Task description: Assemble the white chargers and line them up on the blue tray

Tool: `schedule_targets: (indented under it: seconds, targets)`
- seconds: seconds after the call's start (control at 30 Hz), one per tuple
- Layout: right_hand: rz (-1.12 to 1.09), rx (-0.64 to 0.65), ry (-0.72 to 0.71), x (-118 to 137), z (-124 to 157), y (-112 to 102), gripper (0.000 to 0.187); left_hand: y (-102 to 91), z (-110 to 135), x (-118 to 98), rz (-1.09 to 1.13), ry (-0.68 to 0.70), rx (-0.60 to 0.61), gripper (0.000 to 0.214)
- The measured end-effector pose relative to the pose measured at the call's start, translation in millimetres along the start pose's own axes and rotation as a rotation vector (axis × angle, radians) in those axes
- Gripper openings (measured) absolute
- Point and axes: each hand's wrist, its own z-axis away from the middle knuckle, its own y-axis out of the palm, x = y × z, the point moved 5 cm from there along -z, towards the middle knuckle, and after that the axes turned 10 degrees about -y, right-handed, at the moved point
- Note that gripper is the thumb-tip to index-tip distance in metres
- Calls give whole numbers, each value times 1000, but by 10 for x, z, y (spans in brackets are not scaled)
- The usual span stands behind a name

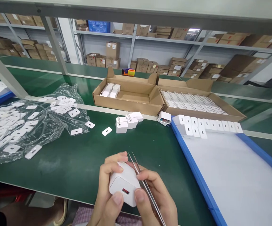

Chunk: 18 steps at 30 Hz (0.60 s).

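A white USB charger (125,179) is held between both hands above the green table, its face with the red-lined port turned toward me. My left hand (109,191) grips it from the left, thumb on the lower edge of the face. My right hand (156,194) presses the charger's right side with its thumb and also holds metal tweezers (147,190), whose tips point away from me. Beyond the hands, several white chargers with metal prongs (127,123) stand together. A loose white face plate (107,131) with a slot lies to their left.
Loose white plates (11,125) cover a clear plastic bag (56,125) on the left. An open cardboard box (126,105) and a fuller box (194,102) stand behind. At right, a blue-edged tray (185,157) holds rows of chargers. One open charger shell (164,118) lies beside it.
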Motion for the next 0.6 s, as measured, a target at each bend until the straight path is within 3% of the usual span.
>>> schedule_targets:
  seconds: [0.13,0.27,0.37,0.6]
  targets:
    - [-50,21,102,-28,-145,-128,31,-79,-109,-59,-181,-290,212,31]
    - [-4,101,149,-19,-256,-181,34,-103,-180,-66,-28,-437,355,34]
    - [90,167,142,-36,-284,-182,33,-134,-180,19,59,-505,308,32]
    - [162,212,166,-237,-302,-186,29,-177,-199,185,-1,-538,176,30]
